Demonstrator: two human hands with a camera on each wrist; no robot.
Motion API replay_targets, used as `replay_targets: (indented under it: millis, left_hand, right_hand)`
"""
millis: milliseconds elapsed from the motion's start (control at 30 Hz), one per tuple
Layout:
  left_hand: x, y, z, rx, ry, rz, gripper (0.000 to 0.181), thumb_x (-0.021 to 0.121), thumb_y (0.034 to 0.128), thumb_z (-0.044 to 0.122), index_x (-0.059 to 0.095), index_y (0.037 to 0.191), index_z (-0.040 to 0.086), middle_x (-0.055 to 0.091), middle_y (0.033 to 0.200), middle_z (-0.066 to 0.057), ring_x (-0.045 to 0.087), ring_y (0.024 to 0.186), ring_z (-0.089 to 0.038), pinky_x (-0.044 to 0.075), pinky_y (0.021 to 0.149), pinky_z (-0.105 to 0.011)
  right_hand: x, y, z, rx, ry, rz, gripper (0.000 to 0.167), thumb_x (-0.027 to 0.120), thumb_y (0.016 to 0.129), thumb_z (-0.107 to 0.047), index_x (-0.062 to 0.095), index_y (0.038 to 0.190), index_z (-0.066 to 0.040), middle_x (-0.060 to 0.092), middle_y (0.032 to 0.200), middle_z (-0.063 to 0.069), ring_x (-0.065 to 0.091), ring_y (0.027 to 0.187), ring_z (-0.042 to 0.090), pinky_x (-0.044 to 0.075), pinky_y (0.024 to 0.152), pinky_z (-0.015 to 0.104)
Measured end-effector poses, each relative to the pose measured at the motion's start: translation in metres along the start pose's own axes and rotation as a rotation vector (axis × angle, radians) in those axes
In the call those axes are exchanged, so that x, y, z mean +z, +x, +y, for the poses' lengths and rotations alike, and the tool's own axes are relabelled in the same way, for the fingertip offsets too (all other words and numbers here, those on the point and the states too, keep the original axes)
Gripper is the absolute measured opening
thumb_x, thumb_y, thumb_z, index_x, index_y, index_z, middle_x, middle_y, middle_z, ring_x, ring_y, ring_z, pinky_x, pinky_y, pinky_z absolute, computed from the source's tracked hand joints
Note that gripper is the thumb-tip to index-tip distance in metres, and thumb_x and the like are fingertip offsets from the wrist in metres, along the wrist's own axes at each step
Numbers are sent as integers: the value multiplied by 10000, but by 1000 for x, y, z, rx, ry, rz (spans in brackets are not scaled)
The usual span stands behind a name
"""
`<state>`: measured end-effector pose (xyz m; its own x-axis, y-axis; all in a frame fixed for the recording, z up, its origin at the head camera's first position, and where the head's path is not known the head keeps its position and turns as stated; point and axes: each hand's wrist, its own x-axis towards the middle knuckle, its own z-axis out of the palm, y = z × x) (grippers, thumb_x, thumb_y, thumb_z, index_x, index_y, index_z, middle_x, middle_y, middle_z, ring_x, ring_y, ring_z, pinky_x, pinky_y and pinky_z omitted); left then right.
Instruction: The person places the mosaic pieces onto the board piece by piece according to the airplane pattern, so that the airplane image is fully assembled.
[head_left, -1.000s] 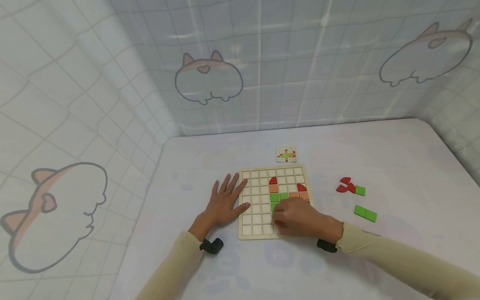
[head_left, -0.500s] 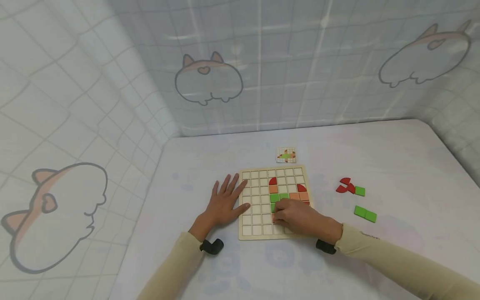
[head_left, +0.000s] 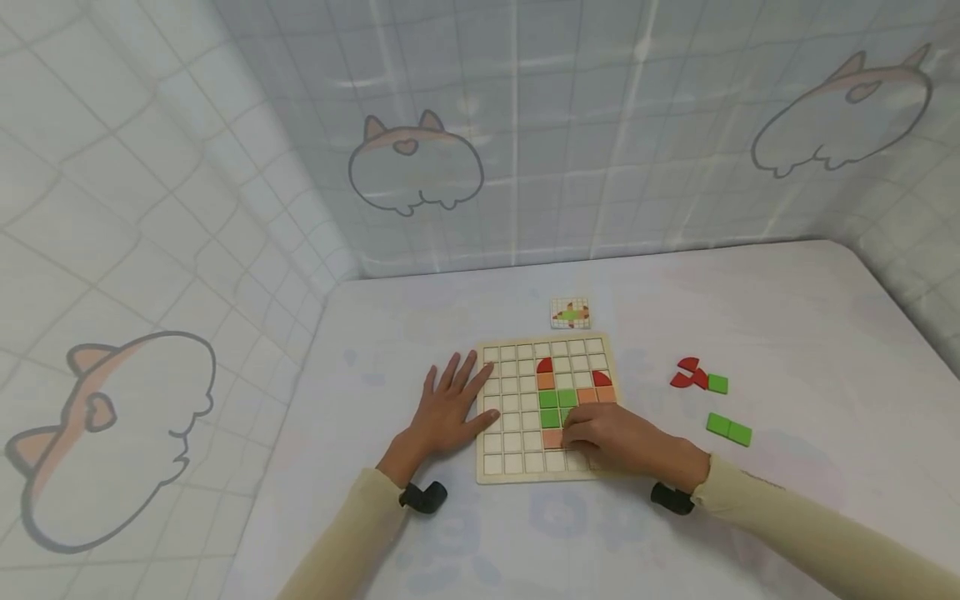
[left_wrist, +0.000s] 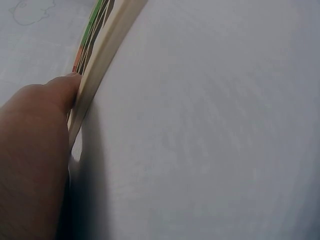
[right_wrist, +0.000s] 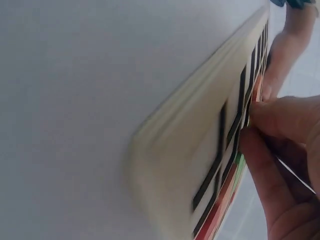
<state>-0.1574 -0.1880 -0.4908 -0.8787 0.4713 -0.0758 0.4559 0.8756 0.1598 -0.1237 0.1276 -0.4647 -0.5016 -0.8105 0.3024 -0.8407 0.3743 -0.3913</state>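
A wooden grid board (head_left: 525, 480) lies flat on the table. My left hand (head_left: 442, 415) rests spread at its left side, fingertips and thumb over the rim. My right hand (head_left: 618, 437), fingers curled, is at the lower middle of the grid, its fingertips by the right edge of an orange square tile (head_left: 552, 438) set in a cell. No piece shows between thumb (right_wrist: 265, 112) and forefinger (right_wrist: 257, 160) in the right wrist view. Green square tiles (head_left: 549, 400), orange tiles (head_left: 546, 381) and red quarter-circle pieces (head_left: 545, 365) fill other cells; the hand hides some.
Behind the board lies a small pattern card (head_left: 571, 313). To the right, loose red quarter-circles (head_left: 681, 380) lie beside one green tile (head_left: 717, 383), with two more green tiles (head_left: 729, 429) nearer me. Fabric walls with printed animals (head_left: 416, 171) enclose the table.
My right hand has shifted slightly right, uncovering the orange tile in its cell and the green tile above it. The left hand has stayed in place.
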Motion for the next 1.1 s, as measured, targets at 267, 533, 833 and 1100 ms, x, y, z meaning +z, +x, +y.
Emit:
replay_targets:
  millis: [267,533,833,1100]
  left_hand:
    - [0,0,-1,5,-7,20,791,323,957,694,157,1595,257,30,1647,-61,-10,1492,-313,18,1122,-616]
    - [-2,0,-1,-2,-1,10,792,299,954,706,133,1596,273,14,1646,-54,-23,1492,-306,8,1124,-612]
    - [0,0,-2,-6,3,18,789,307,955,701,140,1596,273,12,1647,-48,-26,1492,-300,7,1125,-606]
    - [3,0,0,0,-14,22,785,313,957,697,145,1596,273,20,1648,-50,-21,1493,-300,5,1123,-610]
  right_hand:
    - [-13,-27,14,38,-64,76,201,866,743,-85,768,917,-100,644,936,-43,588,851,103,531,750,242]
    - [-37,-52,24,211,-195,135,249,890,690,-69,773,907,-104,658,875,-57,581,809,107,528,672,251]
    - [-61,-71,43,391,-300,144,231,860,703,-40,758,910,-56,675,884,22,628,826,210,551,689,385]
    - [-66,-85,56,513,-383,79,182,839,743,-71,767,910,-75,695,961,106,579,899,331,503,713,471]
